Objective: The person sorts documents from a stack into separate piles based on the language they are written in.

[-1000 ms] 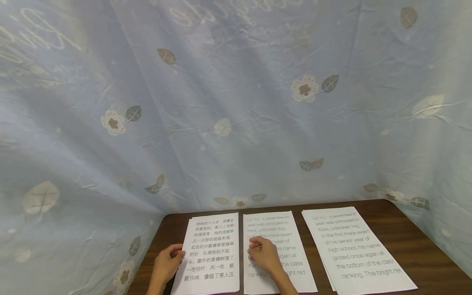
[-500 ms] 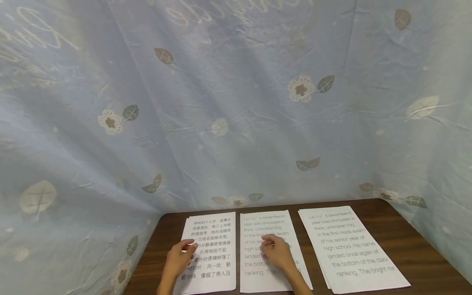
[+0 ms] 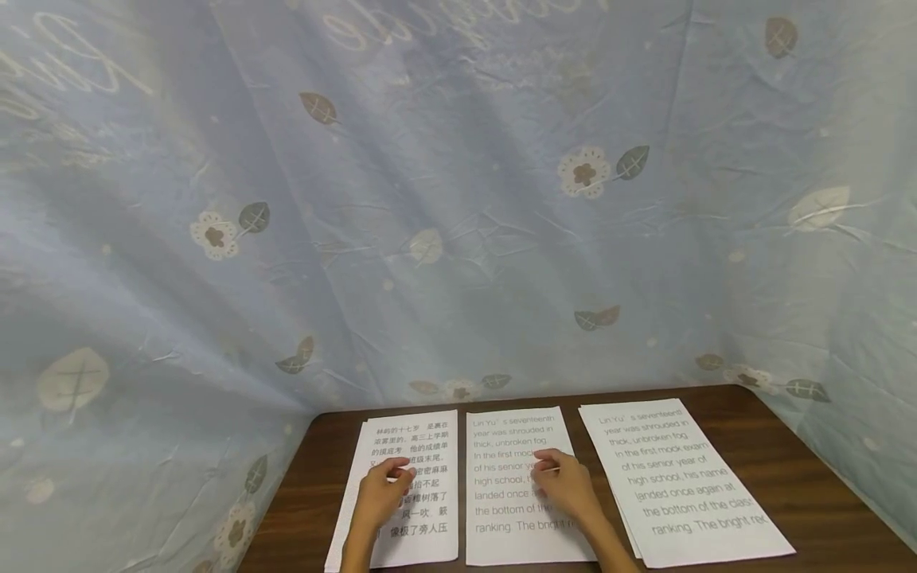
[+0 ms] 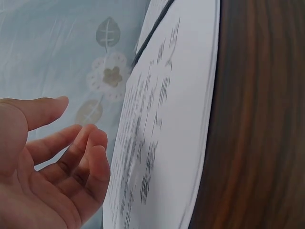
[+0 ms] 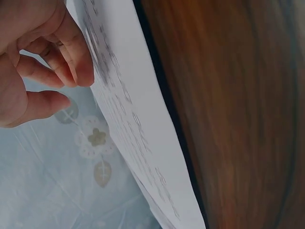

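Note:
My left hand (image 3: 382, 493) hovers over the left stack of paper (image 3: 423, 547), whose top sheet carries large Chinese print. Its fingers are loosely curled with nothing in them, thumb apart from the fingertips in the left wrist view, where the printed sheet (image 4: 183, 119) lies beside them. Over the right side of the middle sheet (image 3: 497, 547), printed in English, is my right hand (image 3: 569, 487). In the right wrist view that hand (image 5: 47, 57) is also loosely bent, a gap showing between thumb and fingers. Part of the print on both pages is hidden behind the hands.
A third stack of English-printed paper (image 3: 680, 485) lies at the right, slightly fanned, with a lower sheet showing along its left edge. All three rest on a dark wooden table (image 3: 777, 458) with rounded corners. A pale blue curtain (image 3: 487, 318) with leaf and flower patterns hangs behind.
My left hand has moved right, from the left stack's outer edge to over its page. My right hand has shifted right across the middle sheet. The papers lie as before.

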The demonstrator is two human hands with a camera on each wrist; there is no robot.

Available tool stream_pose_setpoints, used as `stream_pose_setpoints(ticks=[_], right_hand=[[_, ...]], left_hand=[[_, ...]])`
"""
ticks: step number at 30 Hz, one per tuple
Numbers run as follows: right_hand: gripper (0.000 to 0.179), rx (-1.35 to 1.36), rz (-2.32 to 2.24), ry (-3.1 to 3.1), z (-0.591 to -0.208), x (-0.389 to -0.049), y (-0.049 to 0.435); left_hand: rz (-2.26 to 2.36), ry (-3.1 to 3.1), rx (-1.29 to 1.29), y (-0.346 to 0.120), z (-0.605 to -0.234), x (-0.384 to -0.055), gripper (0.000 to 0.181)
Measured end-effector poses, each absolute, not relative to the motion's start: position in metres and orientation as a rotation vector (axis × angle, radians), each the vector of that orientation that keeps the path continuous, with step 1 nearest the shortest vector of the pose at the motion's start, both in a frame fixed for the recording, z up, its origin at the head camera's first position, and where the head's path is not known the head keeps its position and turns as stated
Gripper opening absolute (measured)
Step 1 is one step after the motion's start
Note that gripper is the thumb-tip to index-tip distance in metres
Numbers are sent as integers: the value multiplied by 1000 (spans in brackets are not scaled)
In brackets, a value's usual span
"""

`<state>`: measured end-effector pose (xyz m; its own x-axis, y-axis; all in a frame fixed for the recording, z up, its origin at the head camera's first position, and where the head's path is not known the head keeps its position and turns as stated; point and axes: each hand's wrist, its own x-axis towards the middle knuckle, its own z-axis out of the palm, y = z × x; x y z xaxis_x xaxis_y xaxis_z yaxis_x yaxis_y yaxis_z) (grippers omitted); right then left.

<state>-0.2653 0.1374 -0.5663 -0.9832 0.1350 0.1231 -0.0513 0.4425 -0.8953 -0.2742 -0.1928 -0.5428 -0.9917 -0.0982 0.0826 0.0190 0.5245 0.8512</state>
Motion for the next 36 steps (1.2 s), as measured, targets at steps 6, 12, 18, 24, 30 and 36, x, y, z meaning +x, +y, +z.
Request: stream_pose_setpoints(ticks=[6,12,18,24,30,36], right_hand=[[38,-107,1527,-2529,-564,-266,155],[40,-124,1582,-2521,-567,-265,173],[41,-129,1557,-2523,-569,-266,185],[41,-136,1558,-2519,-570,-266,194],[40,-137,1530,-2519,-566,-264,203],[38,-134,1525,-2500,-562,-262,209]], left_hand=[[-1507,-2628,9,-177,-542,-273,42],[-1522,-2646,-33,-160,-542,-275,42],[-1572,-2637,-25,-143,-540,-276,43],[-1609,-2625,-28,-130,-541,-276,45],[-1656,-2617,-38,-118,-541,-276,45],[-1702,-2587,-62,-109,-539,-277,46]])
